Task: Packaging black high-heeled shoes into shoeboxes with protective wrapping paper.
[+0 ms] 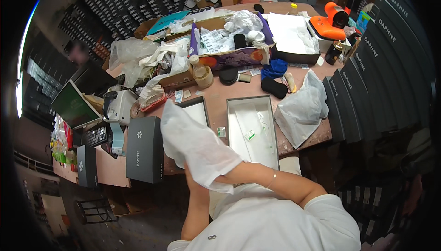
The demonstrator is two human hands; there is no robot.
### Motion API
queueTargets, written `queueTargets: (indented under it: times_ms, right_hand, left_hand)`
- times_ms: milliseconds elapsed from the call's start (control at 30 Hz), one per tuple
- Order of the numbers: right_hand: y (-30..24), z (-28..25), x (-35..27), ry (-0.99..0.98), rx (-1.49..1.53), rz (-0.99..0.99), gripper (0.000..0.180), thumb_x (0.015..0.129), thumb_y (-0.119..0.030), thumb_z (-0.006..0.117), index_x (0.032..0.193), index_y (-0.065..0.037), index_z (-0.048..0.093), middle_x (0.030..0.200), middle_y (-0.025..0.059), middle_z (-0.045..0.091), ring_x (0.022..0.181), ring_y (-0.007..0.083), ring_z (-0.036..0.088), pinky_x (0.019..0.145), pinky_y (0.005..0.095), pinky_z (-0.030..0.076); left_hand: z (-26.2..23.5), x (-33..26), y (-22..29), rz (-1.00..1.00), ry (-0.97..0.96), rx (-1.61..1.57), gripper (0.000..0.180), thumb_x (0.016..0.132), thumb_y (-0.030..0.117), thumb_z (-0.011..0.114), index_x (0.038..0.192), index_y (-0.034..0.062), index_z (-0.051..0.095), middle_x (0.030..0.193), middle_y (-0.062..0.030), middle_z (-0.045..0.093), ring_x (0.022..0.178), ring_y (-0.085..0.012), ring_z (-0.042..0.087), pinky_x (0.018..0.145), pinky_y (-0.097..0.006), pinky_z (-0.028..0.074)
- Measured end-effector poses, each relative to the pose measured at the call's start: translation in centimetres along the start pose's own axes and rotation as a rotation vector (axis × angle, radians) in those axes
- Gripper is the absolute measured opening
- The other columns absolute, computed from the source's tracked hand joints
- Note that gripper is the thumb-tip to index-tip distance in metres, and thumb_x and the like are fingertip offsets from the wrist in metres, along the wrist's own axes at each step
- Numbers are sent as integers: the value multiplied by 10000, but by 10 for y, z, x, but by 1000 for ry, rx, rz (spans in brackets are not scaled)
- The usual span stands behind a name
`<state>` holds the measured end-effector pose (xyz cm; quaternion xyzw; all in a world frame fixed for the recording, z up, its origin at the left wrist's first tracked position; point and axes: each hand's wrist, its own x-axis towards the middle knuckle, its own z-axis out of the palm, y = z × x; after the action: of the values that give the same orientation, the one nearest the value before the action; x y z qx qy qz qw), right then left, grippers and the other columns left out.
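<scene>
A white, thin, see-through cloth bag (186,134) is held up over the table's near edge. My right hand (206,143) is inside it up to the wrist, its pinkish shape showing faintly through the cloth; its fingers cannot be made out. From below, my left hand (193,182) grips the bag's near side, most of its fingers hidden behind the cloth. Just right of the bag lies an open grey box (230,117) with white paper and small green-marked labels inside. Partly covered by the bag is another dark-rimmed open box (197,108).
A second white cloth bag (301,108) lies at the right, beside tall stacks of dark shoe boxes (367,81). Dark lidded boxes (144,150), a label printer (119,107) and a monitor (76,105) stand left. Farther back are a purple carton (229,61) and an orange tape dispenser (327,28).
</scene>
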<state>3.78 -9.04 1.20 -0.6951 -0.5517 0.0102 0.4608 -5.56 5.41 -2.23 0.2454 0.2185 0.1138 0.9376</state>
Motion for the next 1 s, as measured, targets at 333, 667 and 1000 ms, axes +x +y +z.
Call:
queueTargets:
  times_ms: [333,667,1000]
  right_hand:
    - [-4,-41,-86,557,1214,714,928,824,-640,576,1469,-74,225,1421,108,385,1232,229,474,1030,421,401]
    - [-13,-113,-158,1004,702,746,610,829,-283,657,1304,25,430,1225,130,552,1094,241,571,922,360,475]
    - [37,-75,-99,566,596,815,406,882,-225,625,1182,37,547,1059,100,641,961,220,604,845,333,472]
  left_hand:
    - [65,-25,-77,237,-255,1126,362,781,121,748,1084,-29,620,1102,-128,629,1015,-242,589,936,-379,436]
    - [47,123,-131,906,-1098,1849,384,757,49,619,1139,47,651,1060,-141,669,1080,-311,589,1092,-498,302]
    - [113,134,-3,776,-382,939,168,839,-45,612,832,50,473,951,-46,588,866,-129,548,769,-239,458]
